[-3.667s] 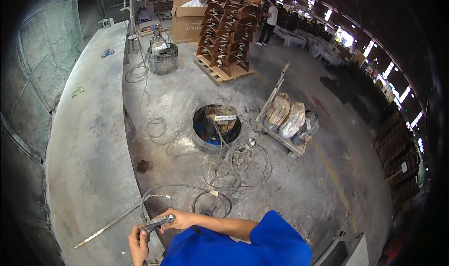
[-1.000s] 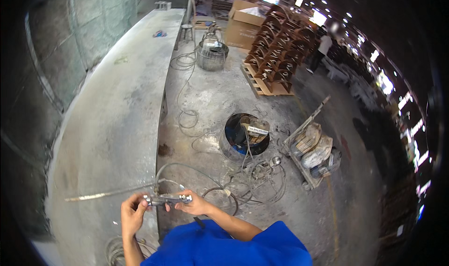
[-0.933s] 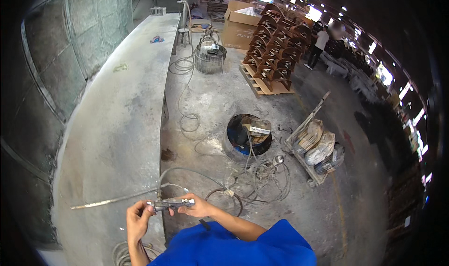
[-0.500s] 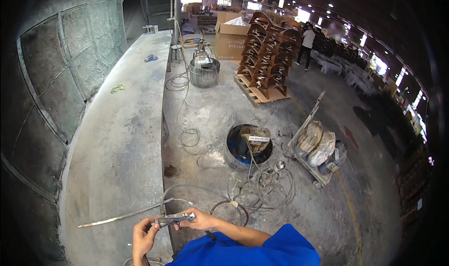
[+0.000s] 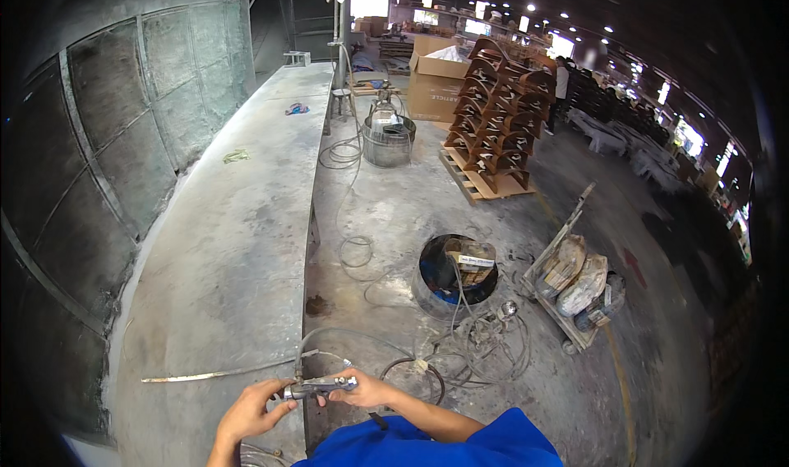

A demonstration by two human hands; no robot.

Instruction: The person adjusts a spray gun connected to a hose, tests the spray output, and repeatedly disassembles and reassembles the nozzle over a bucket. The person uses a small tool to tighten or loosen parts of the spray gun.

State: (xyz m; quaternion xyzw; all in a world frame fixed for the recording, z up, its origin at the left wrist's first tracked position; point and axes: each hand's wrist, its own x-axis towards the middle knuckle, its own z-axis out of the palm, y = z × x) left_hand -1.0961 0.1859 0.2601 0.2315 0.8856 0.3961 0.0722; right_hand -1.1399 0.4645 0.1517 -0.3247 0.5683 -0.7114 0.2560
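Observation:
Above the near end of the long grey bench, my right hand (image 5: 367, 391) is closed around a metal spray gun (image 5: 316, 387). The gun lies nearly level, its left end toward my left hand (image 5: 249, 411). The thumb and fingers of that hand are bent around this end, one on each side. A grey hose (image 5: 349, 331) rises by the gun and arches to the right over the floor. On the bench, a thin whitish stick (image 5: 193, 377) lies just beyond my hands.
Right of the bench (image 5: 238, 245) stands an open drum (image 5: 427, 299) with a container inside, hoses (image 5: 501, 352) coiled beside it. Farther off are another drum (image 5: 386, 153), stacked brown curved pieces (image 5: 501, 122) on a pallet, a cardboard box (image 5: 431, 97) and a trolley (image 5: 555, 303) with bags.
The view has swung a little, so the surroundings sit farther right and lower. My left hand's fingers look straighter and looser at the gun's end. The right hand keeps its grip.

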